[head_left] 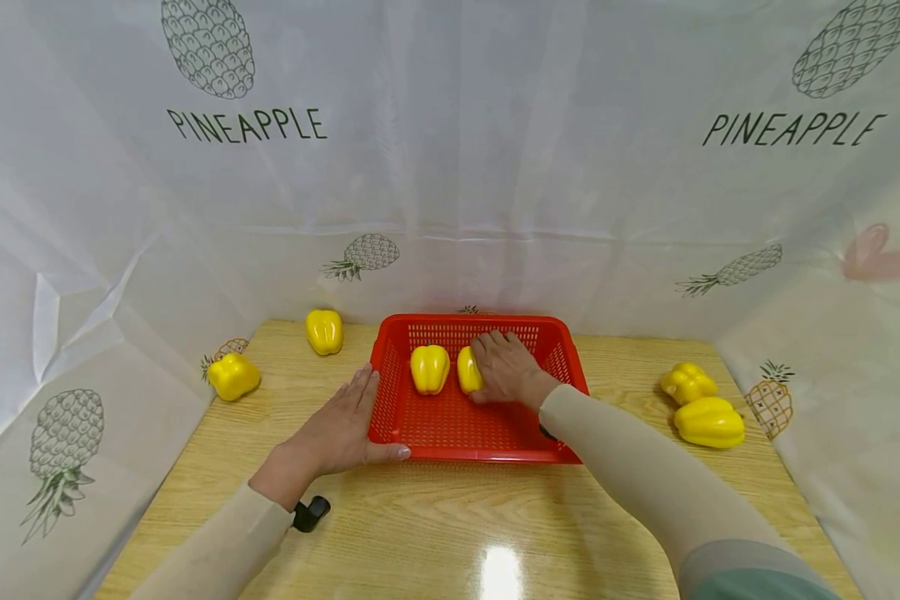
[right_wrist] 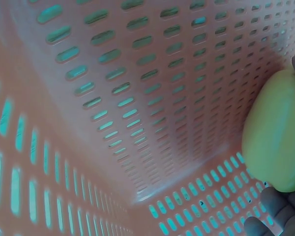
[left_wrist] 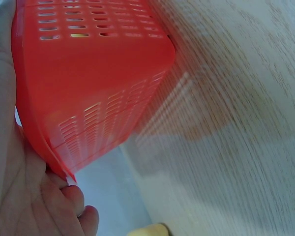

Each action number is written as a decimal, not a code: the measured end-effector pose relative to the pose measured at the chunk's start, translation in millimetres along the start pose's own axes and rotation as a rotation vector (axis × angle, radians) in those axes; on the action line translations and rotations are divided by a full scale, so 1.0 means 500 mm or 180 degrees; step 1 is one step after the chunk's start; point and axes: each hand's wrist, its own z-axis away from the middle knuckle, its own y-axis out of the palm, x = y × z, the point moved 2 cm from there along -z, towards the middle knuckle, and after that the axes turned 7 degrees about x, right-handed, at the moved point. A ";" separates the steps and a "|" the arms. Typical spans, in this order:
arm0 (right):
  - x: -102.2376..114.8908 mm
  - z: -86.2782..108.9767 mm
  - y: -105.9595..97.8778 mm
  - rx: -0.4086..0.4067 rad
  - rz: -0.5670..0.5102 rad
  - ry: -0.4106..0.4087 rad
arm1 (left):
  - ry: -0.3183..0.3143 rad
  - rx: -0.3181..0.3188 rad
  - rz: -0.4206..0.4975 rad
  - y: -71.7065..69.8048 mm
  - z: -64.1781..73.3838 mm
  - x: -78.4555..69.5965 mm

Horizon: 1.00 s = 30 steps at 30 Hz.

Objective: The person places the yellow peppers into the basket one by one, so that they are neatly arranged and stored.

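A red perforated plastic basket stands on the table. Inside it, my right hand grips a yellow bell pepper, its fingers over the top and the thumb at the near side. In the right wrist view that bell pepper shows between thumb and fingers, close to the basket floor. Another yellow bell pepper sits upright just left of it. My left hand rests along the basket's left rim, fingers straight and thumb on the front corner; the left wrist view has the palm against the rim.
Outside the basket, one yellow pepper stands at the back left and another at the left edge. Two more, one behind the other, lie on the right. A white pineapple-print sheet walls the wooden table.
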 end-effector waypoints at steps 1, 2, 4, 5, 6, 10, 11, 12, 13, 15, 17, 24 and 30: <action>0.000 0.001 0.000 0.0001 0.0005 0.0002 | 0.0002 -0.0001 0.0001 0.000 -0.001 0.000; 0.000 0.002 0.000 -0.0002 0.0007 0.0004 | -0.0001 -0.0001 0.0002 0.000 -0.001 -0.001; -0.001 0.004 0.000 0.0000 0.0005 0.0013 | 0.0002 0.0002 0.0002 0.001 -0.002 -0.002; -0.001 0.005 0.000 0.0002 0.0002 0.0021 | 0.0003 0.0002 0.0005 0.001 -0.002 -0.003; -0.001 0.006 0.000 0.0005 -0.0001 0.0029 | 0.0004 0.0001 0.0008 0.001 -0.002 -0.004; -0.002 0.009 0.000 0.0028 0.0006 0.0059 | 0.0015 0.0006 0.0006 0.001 -0.003 -0.007; -0.002 0.010 0.000 0.0036 0.0007 0.0064 | 0.0015 0.0005 0.0003 0.002 -0.003 -0.007; -0.002 0.010 0.000 0.0040 0.0007 0.0067 | 0.0019 0.0004 0.0002 0.002 -0.003 -0.008; -0.002 0.011 0.000 0.0039 0.0004 0.0069 | 0.0019 0.0005 -0.0001 0.001 -0.003 -0.009; -0.003 0.014 -0.001 0.0034 -0.0004 0.0068 | 0.0025 0.0011 -0.0005 0.001 -0.003 -0.010; -0.004 0.016 -0.003 0.0017 -0.0006 0.0061 | 0.0033 0.0013 -0.0004 0.001 -0.003 -0.011; -0.011 0.032 -0.022 -0.0097 0.0113 0.0039 | 0.0048 -0.0006 0.0024 0.001 -0.004 -0.011; -0.018 0.054 -0.055 -0.0205 0.0263 0.0030 | 0.0041 -0.0053 0.0059 0.003 0.002 -0.005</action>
